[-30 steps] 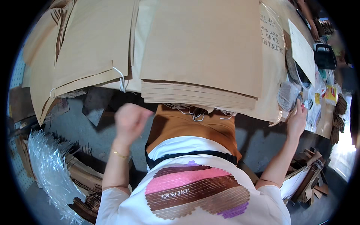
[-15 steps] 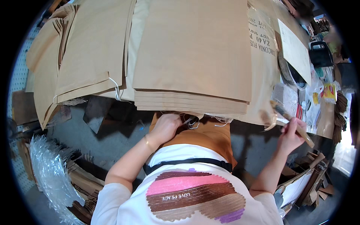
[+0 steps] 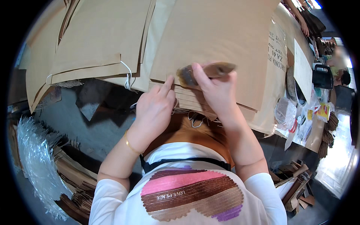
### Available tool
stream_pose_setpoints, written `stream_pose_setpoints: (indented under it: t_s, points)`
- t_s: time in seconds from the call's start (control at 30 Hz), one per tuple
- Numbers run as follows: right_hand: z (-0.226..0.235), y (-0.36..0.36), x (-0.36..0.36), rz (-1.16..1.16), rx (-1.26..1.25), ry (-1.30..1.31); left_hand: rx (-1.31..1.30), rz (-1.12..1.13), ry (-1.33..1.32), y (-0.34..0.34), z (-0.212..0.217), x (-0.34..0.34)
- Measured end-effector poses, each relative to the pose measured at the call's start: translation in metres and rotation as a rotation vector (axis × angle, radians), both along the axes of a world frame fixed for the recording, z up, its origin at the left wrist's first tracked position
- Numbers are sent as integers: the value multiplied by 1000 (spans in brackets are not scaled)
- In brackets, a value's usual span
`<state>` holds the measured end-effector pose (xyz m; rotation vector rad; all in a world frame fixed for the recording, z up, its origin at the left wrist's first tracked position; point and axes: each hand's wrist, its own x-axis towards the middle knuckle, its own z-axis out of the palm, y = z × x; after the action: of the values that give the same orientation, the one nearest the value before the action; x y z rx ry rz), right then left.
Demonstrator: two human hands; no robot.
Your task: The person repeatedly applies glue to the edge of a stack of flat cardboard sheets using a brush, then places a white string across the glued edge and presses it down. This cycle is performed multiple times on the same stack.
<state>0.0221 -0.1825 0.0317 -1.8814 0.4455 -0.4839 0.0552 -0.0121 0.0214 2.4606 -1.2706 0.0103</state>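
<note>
The right hand [image 3: 219, 88] gripped a flat brown brush-like tool [image 3: 206, 71] and pressed it on the near edge of the front stack of brown paper bags [image 3: 221, 37]. The left hand [image 3: 155, 105] held nothing; its extended fingers rested on the same edge, just beside the tool. A second bag stack [image 3: 93, 41] with white cord handles [image 3: 127, 75] lay to the left on the worktop [image 3: 285, 33]. Clear plastic wrap [image 3: 33, 157] sat at lower left.

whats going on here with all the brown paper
A person stands at a table with a stack of flat brown paper bags. The right hand holds a flat brown tool against the stack's near edge, and the left hand rests its fingers on that edge. More bag piles lie to the left.
</note>
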Motion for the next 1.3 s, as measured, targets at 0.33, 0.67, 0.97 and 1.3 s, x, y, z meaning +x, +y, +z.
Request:
stream_pose_setpoints:
  t_s: [0.33,0.67,0.97,1.3]
  points:
    - [-5,-107,-86,-266,-689,358,187,0,-15,-11,-15,4]
    - [8,-115,-80,-421,-436,278,277,58,25,-23,-4,0]
    - [-13,-104,-84,-412,-440,240,327,69,13,-24,-8,-5]
    - [47,-210,-204,-729,-86,-222,343,62,9,-29,-4,-10]
